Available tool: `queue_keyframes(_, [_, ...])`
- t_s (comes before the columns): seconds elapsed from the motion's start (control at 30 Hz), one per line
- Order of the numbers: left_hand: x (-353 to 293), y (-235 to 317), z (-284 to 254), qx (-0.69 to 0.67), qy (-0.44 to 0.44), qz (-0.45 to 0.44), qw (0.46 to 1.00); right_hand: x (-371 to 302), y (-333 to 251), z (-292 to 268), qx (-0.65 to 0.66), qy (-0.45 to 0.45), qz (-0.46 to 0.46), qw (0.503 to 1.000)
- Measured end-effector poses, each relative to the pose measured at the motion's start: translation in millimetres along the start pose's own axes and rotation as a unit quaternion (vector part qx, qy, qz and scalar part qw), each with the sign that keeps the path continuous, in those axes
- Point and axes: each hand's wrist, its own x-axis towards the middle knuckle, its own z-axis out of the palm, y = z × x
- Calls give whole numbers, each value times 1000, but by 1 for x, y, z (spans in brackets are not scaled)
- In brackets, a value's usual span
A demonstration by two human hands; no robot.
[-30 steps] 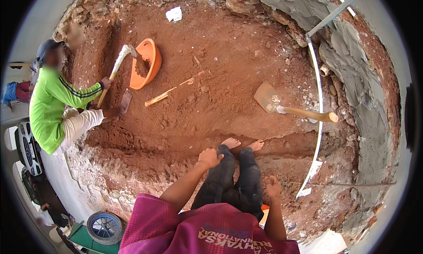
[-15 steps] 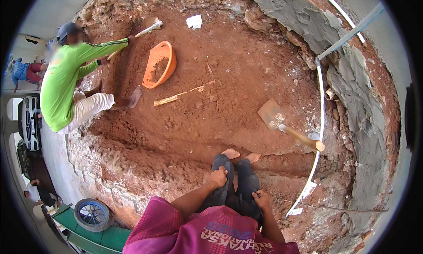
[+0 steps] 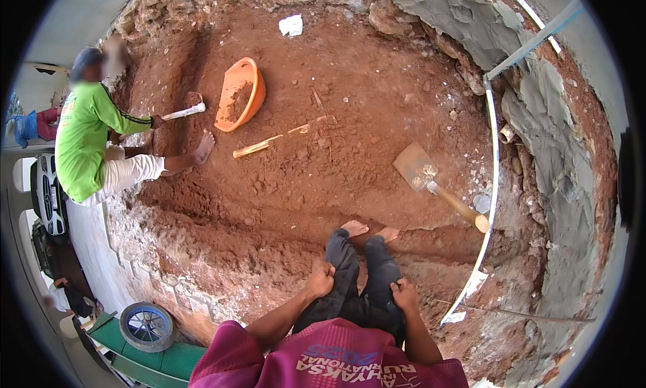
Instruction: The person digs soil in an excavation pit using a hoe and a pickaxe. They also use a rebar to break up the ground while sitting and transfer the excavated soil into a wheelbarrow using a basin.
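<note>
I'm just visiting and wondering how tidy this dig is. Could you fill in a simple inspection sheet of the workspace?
Surface: reddish, uneven dirt.
Job's things: a wooden-handled hoe lying on the dirt; an orange tub with dirt in it.
Clutter: a splintered stick and a white scrap.
Grip: left hand curled at the left leg of the dark trousers, right hand at the right leg; whether either pinches cloth is unclear.
Cables: nothing seen; a white pipe curves down the right side.
Surroundings: a green-shirted co-worker at left, holding another hoe; grey plaster at right.
</note>
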Motion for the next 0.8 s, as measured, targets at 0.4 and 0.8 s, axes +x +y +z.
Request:
queue_keyframes(0.4, [118, -34, -130, 275, -254, -44, 926, 38, -9, 73, -136, -76, 18, 988])
queue_keyframes(0.8, [524, -213, -311, 404, 165, -145, 888, 65, -32, 110, -203, -91, 12, 975])
